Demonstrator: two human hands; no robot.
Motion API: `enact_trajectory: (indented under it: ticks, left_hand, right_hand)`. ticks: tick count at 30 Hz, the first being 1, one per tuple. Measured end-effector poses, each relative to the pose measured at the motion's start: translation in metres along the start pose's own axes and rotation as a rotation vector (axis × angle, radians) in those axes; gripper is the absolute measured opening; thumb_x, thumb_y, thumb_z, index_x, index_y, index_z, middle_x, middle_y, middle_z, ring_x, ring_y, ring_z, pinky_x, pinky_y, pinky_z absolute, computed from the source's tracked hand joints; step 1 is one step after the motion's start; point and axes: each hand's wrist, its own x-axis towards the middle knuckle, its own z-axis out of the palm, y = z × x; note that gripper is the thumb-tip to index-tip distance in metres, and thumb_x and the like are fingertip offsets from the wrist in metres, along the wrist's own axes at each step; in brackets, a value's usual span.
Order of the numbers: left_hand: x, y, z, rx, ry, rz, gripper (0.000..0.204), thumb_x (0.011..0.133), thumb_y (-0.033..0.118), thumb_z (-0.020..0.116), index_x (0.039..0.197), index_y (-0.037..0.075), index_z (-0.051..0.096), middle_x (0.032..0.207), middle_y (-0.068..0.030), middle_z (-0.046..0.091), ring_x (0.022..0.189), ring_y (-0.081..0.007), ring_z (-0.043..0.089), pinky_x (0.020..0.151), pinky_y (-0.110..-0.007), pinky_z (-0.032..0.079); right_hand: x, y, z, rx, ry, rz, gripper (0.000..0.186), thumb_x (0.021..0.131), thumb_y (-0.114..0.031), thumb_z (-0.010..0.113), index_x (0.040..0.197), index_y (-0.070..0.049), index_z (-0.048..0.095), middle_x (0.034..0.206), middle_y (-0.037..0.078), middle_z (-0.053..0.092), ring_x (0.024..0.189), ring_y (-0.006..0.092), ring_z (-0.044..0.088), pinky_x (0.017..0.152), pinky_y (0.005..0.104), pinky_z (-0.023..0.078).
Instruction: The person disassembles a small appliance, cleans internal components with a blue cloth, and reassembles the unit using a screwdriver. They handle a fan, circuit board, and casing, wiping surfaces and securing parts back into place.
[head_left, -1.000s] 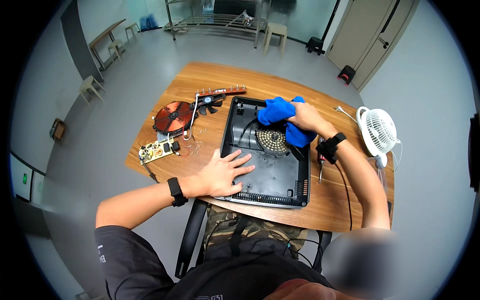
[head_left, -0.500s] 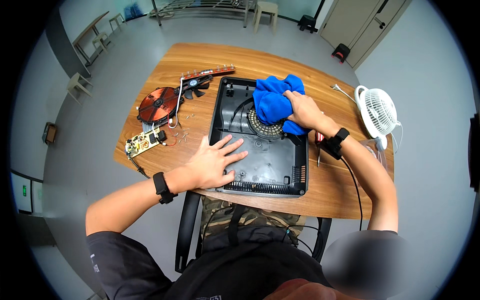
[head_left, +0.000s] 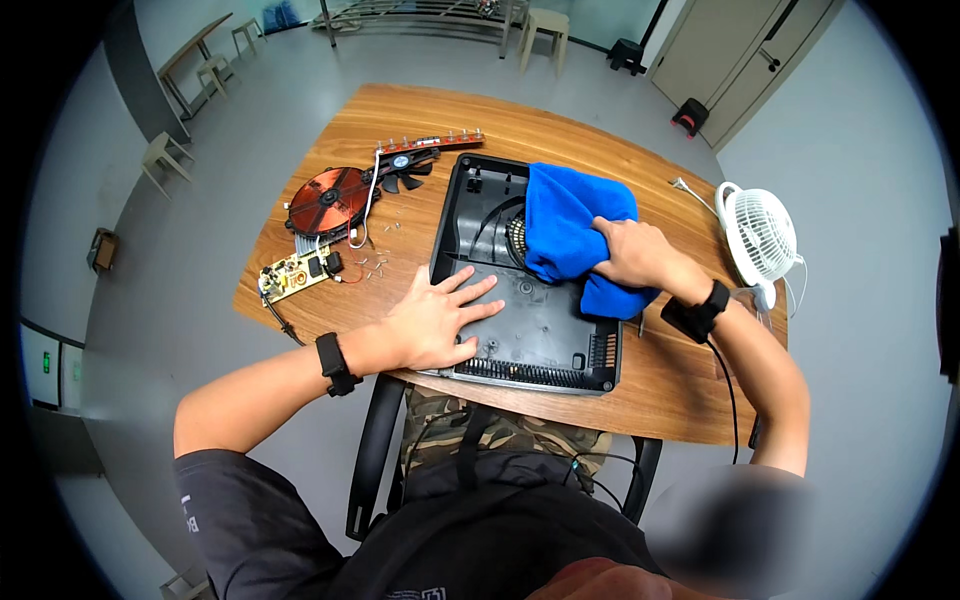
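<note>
Your left hand (head_left: 432,325) lies flat on the black casing (head_left: 535,322), lower centre of the frame, fingers spread and grasping nothing; it presses on the lower left of the casing. Your right hand (head_left: 640,252) is closed around a bunch of blue cloth (head_left: 575,215), right of centre; how tightly the hidden fingers curl, you cannot tell from here. The cloth spreads over the upper right of the casing, covers most of the round grille (head_left: 516,238) and hangs past the right rim.

To wipe well, keep the left palm's weight down and toward the middle, since the casing sits close to the near edge of the table (head_left: 660,395) and could slide under a hard stroke. Gather the loose fold at the right rim into your fist so it doesn't snag on the corner. Over the grille, light circular passes should suit better than heavy pressing, and a fingertip behind the cloth would reach the slots (head_left: 515,374) along the lower wall. Ease around the dark strip (head_left: 490,215) left of the grille. Keep sweeps away from the loose screws (head_left: 378,265) and the circuit board (head_left: 297,277), left of the casing, so that nothing gets dragged or scattered.
</note>
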Motion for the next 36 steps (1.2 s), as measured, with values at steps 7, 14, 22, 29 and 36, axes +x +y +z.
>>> enact_trajectory:
  ticks: [7,14,22,29,36]
  left_hand:
    - [0.000,0.000,-0.001,-0.024,0.012,0.000,0.063,0.091,0.040,0.051,0.151,0.024,0.047,0.164,-0.0083,0.034,0.150,-0.0327,0.033,0.101,-0.064,0.034]
    - [-0.001,-0.001,-0.003,-0.032,0.000,0.007,0.063,0.091,0.039,0.052,0.152,0.024,0.046,0.165,-0.0069,0.032,0.151,-0.0320,0.030,0.101,-0.065,0.033]
    - [-0.004,-0.002,-0.002,-0.038,-0.002,-0.003,0.063,0.091,0.039,0.052,0.151,0.023,0.047,0.165,-0.0073,0.032,0.151,-0.0320,0.031,0.102,-0.067,0.032]
    - [-0.003,-0.002,0.001,-0.038,0.008,0.002,0.062,0.091,0.040,0.052,0.151,0.023,0.047,0.164,-0.0076,0.033,0.150,-0.0328,0.032,0.101,-0.066,0.033]
    - [-0.001,-0.002,-0.001,-0.046,0.009,0.015,0.063,0.091,0.041,0.052,0.151,0.024,0.047,0.164,-0.0073,0.033,0.150,-0.0328,0.031,0.102,-0.069,0.032]
  right_hand:
    - [-0.005,-0.011,0.005,-0.024,0.013,-0.066,0.046,0.081,-0.029,0.071,0.115,0.000,0.063,0.098,0.026,0.070,0.095,0.0424,0.068,0.085,0.0517,0.054]
    - [0.018,0.028,-0.033,0.520,0.181,-0.082,0.040,0.079,-0.019,0.064,0.115,-0.002,0.068,0.104,0.024,0.072,0.099,0.0380,0.069,0.090,0.0434,0.054]
    - [-0.001,0.034,-0.131,0.897,0.211,-0.168,0.038,0.089,-0.016,0.062,0.122,0.003,0.063,0.113,0.010,0.070,0.103,0.0159,0.064,0.095,0.0318,0.051]
    - [-0.003,0.034,-0.130,0.491,-0.242,-0.339,0.050,0.081,-0.020,0.070,0.125,0.002,0.063,0.118,0.017,0.068,0.110,0.0272,0.063,0.102,0.0390,0.047]
    - [0.029,0.001,0.001,0.269,0.186,-0.586,0.081,0.081,-0.041,0.080,0.146,-0.014,0.040,0.143,0.022,0.044,0.125,0.0444,0.051,0.105,0.0503,0.045]
